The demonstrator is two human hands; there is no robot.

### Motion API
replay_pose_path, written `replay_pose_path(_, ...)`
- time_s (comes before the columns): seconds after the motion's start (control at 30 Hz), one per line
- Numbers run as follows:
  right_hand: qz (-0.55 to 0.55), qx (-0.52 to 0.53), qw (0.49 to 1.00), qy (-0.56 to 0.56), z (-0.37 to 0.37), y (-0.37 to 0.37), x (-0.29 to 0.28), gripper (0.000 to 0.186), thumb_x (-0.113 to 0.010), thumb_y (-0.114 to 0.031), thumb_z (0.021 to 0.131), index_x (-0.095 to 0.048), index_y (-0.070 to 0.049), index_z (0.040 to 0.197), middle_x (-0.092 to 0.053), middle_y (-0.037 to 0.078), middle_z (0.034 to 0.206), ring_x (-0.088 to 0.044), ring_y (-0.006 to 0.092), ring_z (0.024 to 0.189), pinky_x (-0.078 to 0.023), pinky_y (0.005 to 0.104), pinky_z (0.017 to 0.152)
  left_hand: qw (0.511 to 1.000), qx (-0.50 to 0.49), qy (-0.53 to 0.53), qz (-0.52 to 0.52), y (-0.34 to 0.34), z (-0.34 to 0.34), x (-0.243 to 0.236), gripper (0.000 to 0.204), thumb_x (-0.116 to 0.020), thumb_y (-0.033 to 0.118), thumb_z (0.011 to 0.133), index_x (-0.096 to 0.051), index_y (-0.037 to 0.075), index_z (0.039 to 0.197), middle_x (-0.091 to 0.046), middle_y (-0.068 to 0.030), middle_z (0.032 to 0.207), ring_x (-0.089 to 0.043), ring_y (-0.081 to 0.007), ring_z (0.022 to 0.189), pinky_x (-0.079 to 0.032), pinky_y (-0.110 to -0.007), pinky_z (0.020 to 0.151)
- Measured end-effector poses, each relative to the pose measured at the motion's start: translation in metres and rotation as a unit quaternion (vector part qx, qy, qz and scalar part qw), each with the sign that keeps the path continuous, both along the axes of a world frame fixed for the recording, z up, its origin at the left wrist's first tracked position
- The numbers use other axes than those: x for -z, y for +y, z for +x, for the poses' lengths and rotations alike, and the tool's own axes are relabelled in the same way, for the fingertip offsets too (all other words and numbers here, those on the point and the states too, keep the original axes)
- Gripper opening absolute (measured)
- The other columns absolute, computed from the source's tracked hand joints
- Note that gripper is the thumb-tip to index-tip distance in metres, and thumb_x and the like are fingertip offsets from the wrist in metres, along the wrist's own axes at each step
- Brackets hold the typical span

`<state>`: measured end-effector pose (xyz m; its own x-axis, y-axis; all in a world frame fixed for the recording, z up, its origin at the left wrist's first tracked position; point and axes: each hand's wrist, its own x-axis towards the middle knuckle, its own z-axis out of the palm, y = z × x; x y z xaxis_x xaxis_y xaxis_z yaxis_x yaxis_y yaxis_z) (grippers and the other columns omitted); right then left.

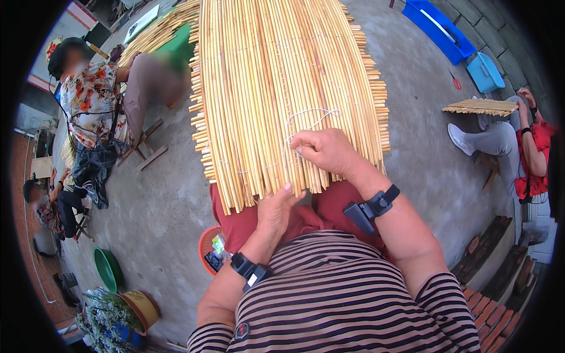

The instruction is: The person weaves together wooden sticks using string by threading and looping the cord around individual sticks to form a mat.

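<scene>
Far left: a seated person in a floral top [88, 100] is working at another bundle of pale sticks; a second person is sitting lower down at the rim. Green basin [107, 269] and yellow pot [140, 307] are sitting on the concrete floor [159, 200], bottom left. An orange tub [207, 244] is standing just beside the wearer's left knee.

Centre: the reed mat [282, 76] is lying across the lap, running away from the camera. Left hand [276, 209] is pressing on the mat's near edge, fingers tucked under so grip is unclear. Right hand [323, 150] is resting on the mat, fingers pinched narrow on a white string [312, 115] looping over the reeds.

Right: another person in red [532, 156] is holding a small reed bundle [479, 106]. Blue bins [447, 26] are standing top right, well apart.
</scene>
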<state>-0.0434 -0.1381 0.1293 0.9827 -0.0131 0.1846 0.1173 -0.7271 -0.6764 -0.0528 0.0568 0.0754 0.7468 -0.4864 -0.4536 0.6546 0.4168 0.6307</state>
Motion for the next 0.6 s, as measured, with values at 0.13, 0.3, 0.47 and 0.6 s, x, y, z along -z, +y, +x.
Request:
replay_pose_path(0.13,0.026,0.046,0.993,-0.102,-0.017,0.018,-0.011,0.018,-0.056,-0.007,0.082,-0.069,-0.009,0.094,-0.068,0.010,0.082,-0.067,0.0241,0.073,-0.053,0.0315,0.065,0.995,0.036,0.050,-0.082,0.008,0.003,-0.008,0.034,-0.060,0.007,0.087,-0.052,0.004,0.121,-0.060,-0.0091,0.116,-0.061,-0.0196,0.103,-0.054,-0.042,0.087)
replay_pose_path(0.3,0.041,0.097,0.988,-0.114,-0.035,0.025,-0.052,0.020,-0.056,0.000,0.080,-0.069,-0.005,0.094,-0.068,0.012,0.083,-0.067,0.0227,0.072,-0.052,0.0306,0.064,0.991,0.049,0.039,-0.119,0.015,0.001,-0.024,0.040,-0.062,0.006,0.086,-0.050,0.006,0.124,-0.059,-0.0076,0.117,-0.058,-0.0211,0.107,-0.051,-0.042,0.087)
replay_pose_path(0.47,0.040,0.113,0.986,-0.113,-0.054,0.028,-0.076,0.016,-0.057,-0.006,0.081,-0.068,-0.006,0.092,-0.068,0.011,0.086,-0.066,0.0258,0.072,-0.052,0.0336,0.063,0.993,0.038,0.010,-0.112,0.011,0.001,-0.036,0.039,-0.060,0.005,0.087,-0.049,0.002,0.124,-0.060,-0.0106,0.116,-0.061,-0.0219,0.104,-0.056,-0.040,0.084)
replay_pose_path(0.6,0.062,0.111,0.986,-0.105,-0.059,0.027,-0.075,0.019,-0.056,-0.009,0.085,-0.062,-0.004,0.103,-0.066,0.014,0.083,-0.065,0.0290,0.072,-0.051,0.0335,0.063,0.994,0.035,-0.006,-0.105,0.012,0.001,-0.037,0.039,-0.058,0.003,0.087,-0.048,0.000,0.125,-0.060,-0.0128,0.117,-0.061,-0.0238,0.104,-0.057,-0.040,0.084)
